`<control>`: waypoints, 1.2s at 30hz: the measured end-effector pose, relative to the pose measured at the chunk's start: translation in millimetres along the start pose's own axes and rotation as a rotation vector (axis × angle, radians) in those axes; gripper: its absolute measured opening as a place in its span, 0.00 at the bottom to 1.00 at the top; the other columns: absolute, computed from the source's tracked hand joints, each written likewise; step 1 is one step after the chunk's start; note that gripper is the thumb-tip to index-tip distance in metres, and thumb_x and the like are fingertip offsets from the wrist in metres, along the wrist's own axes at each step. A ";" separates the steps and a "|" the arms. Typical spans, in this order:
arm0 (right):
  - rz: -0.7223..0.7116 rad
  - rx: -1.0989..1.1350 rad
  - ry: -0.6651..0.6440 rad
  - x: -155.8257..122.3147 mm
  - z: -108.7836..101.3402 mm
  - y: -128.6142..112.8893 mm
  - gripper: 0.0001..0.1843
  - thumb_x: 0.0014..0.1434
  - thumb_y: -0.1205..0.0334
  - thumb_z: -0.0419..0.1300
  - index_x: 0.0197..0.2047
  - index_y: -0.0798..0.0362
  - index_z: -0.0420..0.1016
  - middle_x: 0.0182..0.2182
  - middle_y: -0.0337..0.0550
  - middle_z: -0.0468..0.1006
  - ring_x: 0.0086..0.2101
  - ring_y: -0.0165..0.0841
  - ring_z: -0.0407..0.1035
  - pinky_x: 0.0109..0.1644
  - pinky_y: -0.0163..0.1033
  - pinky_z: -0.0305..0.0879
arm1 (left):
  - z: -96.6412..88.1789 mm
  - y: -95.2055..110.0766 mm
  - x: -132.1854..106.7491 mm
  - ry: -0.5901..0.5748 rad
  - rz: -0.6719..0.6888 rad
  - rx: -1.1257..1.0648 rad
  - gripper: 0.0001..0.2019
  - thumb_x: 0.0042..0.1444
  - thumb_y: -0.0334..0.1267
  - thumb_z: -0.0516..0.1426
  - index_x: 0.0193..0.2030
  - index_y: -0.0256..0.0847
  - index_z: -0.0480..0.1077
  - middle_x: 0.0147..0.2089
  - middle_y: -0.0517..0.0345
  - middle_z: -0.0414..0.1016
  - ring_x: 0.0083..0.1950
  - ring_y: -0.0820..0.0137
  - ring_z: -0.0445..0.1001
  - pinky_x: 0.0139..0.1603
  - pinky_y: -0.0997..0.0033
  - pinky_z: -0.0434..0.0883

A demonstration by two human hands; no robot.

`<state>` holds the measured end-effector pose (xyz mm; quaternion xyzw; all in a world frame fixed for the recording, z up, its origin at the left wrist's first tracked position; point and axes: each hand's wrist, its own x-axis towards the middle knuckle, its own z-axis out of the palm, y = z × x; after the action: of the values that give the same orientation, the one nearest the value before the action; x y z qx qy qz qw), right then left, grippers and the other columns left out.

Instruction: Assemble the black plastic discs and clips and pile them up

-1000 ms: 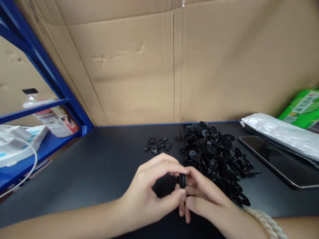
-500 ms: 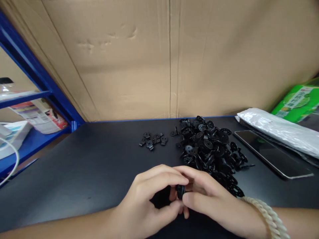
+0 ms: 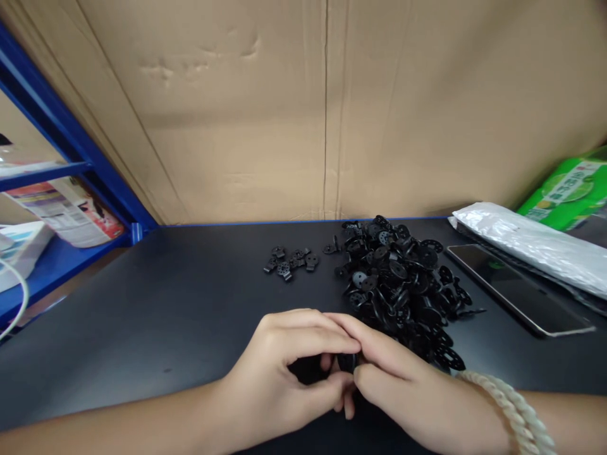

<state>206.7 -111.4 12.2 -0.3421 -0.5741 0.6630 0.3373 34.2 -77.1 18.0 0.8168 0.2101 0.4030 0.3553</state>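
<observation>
Between my two hands, low in the middle of the head view, is a small black plastic disc part (image 3: 348, 361), mostly covered by fingers. My left hand (image 3: 289, 373) is closed round its left side, thumb below and fingers above. From the right, my right hand (image 3: 403, 385) grips the same part with its thumb tip and bent fingers; a braided bracelet circles the wrist. Just beyond lies a large heap of black discs with holes and tabs (image 3: 398, 278). A small group of similar black parts (image 3: 291, 261) lies farther left.
On the dark table (image 3: 142, 328), a phone (image 3: 516, 287) lies right of the heap. Behind it are a white plastic package (image 3: 531, 246) and a green packet (image 3: 564, 193). A blue shelf (image 3: 90, 259) holding a labelled container stands left. A cardboard wall (image 3: 237, 126) closes the back.
My right thumb has bent and drawn in against the black part, which is now more covered. Both hands stay together in nearly the same place. The view has shifted slightly.
</observation>
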 end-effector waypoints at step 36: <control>-0.118 0.043 0.081 -12.3 1.4 -6.9 0.29 0.55 0.71 0.50 0.58 0.41 0.56 0.46 0.43 0.66 0.25 0.26 0.71 0.23 0.33 0.66 | -11.1 -5.3 0.3 0.258 -0.533 -0.558 0.04 0.53 0.32 0.64 0.36 0.39 0.81 0.34 0.54 0.84 0.35 0.70 0.80 0.39 0.78 0.78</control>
<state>212.5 -121.7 20.1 -0.3269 -0.5649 0.6396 0.4061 25.1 -68.9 19.0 0.5488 0.3400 0.4373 0.6260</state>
